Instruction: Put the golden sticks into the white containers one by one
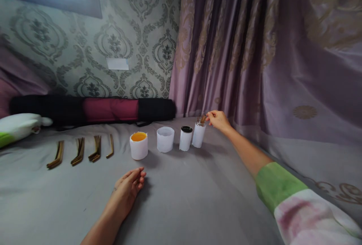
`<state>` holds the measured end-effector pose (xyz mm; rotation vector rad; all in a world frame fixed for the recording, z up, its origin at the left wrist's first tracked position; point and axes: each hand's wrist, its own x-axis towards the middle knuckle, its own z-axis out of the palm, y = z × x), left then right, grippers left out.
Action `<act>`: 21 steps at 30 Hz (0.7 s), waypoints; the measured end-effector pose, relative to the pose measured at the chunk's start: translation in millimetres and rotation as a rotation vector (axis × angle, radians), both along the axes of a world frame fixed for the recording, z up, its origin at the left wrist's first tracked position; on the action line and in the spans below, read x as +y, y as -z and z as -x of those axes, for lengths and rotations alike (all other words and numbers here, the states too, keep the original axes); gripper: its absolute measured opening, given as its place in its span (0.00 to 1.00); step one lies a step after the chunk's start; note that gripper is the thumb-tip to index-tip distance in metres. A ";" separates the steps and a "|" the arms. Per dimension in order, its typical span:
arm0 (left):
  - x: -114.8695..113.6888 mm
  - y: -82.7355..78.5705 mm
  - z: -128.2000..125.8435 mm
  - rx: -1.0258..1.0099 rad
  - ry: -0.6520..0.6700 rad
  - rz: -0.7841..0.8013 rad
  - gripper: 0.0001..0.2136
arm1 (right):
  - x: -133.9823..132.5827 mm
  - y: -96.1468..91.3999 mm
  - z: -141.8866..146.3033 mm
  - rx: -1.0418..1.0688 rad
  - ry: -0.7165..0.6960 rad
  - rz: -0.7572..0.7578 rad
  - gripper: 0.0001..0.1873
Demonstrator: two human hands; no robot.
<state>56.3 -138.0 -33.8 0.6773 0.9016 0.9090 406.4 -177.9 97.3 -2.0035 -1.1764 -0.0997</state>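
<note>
My right hand [217, 119] is closed in a pinch at the rim of the tall white-wrapped jar [198, 136] on the right. Thin brown sticks [201, 119] poke out of that jar, and the fingertips are on the ones at its right side. Loosely curled, my left hand [128, 186] lies on the grey sheet with its fingertips a little apart and nothing visible in it. Beyond it stands a white-wrapped tub [138, 150] with an orange-yellow inside. Bent brown-gold sticks lie at the left in three bundles [77, 151], with a single bent stick [111, 147] beside them.
A wide white tub [165, 139] and a white can with a dark inside [185, 139] stand between the yellow tub and the jar. Behind lies a long black and maroon bag [110, 110]. A white and green plush thing [19, 126] is at far left; purple curtains [226, 48] hang right.
</note>
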 end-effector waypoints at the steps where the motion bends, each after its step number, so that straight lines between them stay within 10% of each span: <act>1: -0.1 0.0 0.1 -0.001 0.001 -0.003 0.04 | -2.3 0.8 -0.1 0.000 0.005 -0.009 0.13; 21: 0.9 2.0 0.2 -0.013 -0.001 -0.020 0.03 | -25.9 28.0 39.9 0.273 -0.106 -0.092 0.13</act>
